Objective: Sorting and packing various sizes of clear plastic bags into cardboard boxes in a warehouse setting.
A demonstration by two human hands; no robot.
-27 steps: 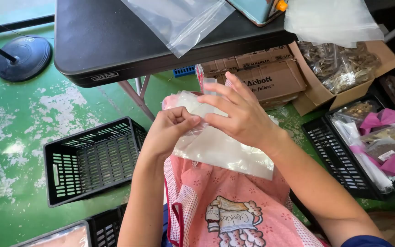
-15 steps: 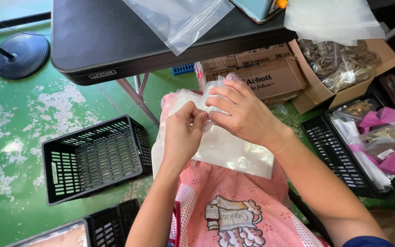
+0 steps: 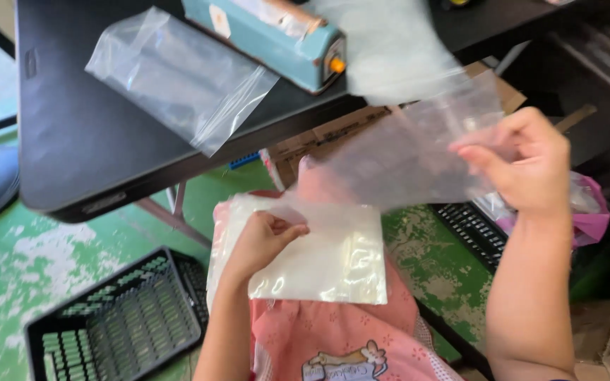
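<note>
— What has changed just now?
— The right hand (image 3: 527,166) has lifted one clear plastic bag (image 3: 404,152) off the stack of clear bags (image 3: 319,254), grip pinched on it, up beside the black tabletop (image 3: 72,127).
— And the left hand (image 3: 262,240)?
— Grip closed on the stack, below that tabletop; one bag is separated.

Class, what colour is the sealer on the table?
Teal sealer, with an orange knob; head view.

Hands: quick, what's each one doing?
Left hand: closed, pinching the stack of clear flat plastic bags on the lap.
Right hand: closed, holding one clear thin plastic bag up.
</note>
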